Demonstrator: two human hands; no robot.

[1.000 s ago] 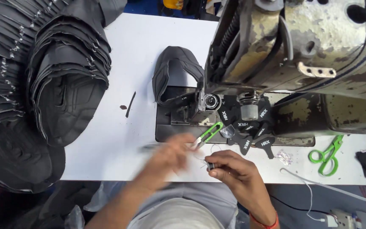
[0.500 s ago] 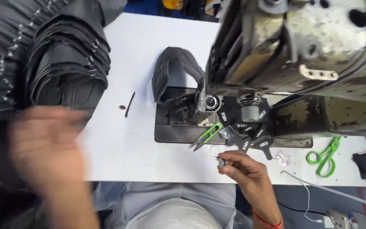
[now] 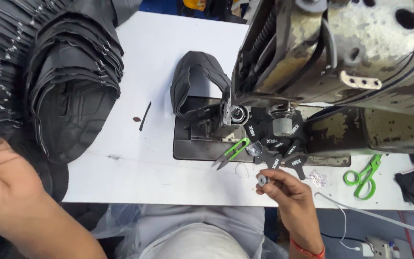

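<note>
Nearby, green thread snips (image 3: 232, 152), right hand (image 3: 286, 189) pinching small bobbin (image 3: 263, 180), left hand (image 3: 1, 175) grip unclear, beside stacked black pieces (image 3: 68, 91).

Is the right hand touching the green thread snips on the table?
Apart. In the head view, bare white table shows between the right hand and the green thread snips.
</note>
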